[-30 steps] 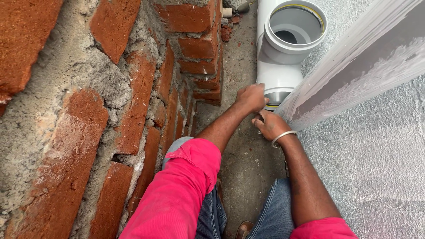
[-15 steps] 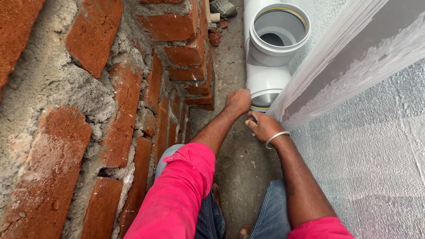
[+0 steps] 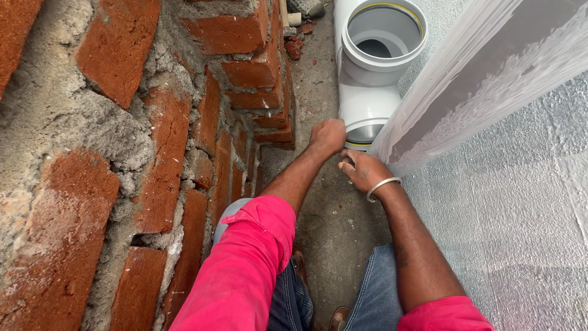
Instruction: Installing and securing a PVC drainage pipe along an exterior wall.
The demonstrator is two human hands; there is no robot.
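A white plastic pipe fitting (image 3: 367,92) with a wide open socket on top stands on the concrete floor, between a brick wall and a white pipe. My left hand (image 3: 327,135) rests with curled fingers against the lower left rim of the fitting. My right hand (image 3: 361,168), with a metal bangle on its wrist, touches the yellow-ringed lower opening of the fitting from below. Whether either hand grips something small is hidden. Both arms have rolled-up pink sleeves.
A rough red brick wall (image 3: 122,153) with grey mortar runs along the left. A long white pipe (image 3: 478,79) slants along the right, beside a textured grey-white wall (image 3: 527,214). Bare concrete floor (image 3: 334,220) lies between them. Brick rubble lies at the far end.
The view has shifted, so the fitting and hands sit slightly higher and left in frame. Both hands stay at the fitting's lower opening.
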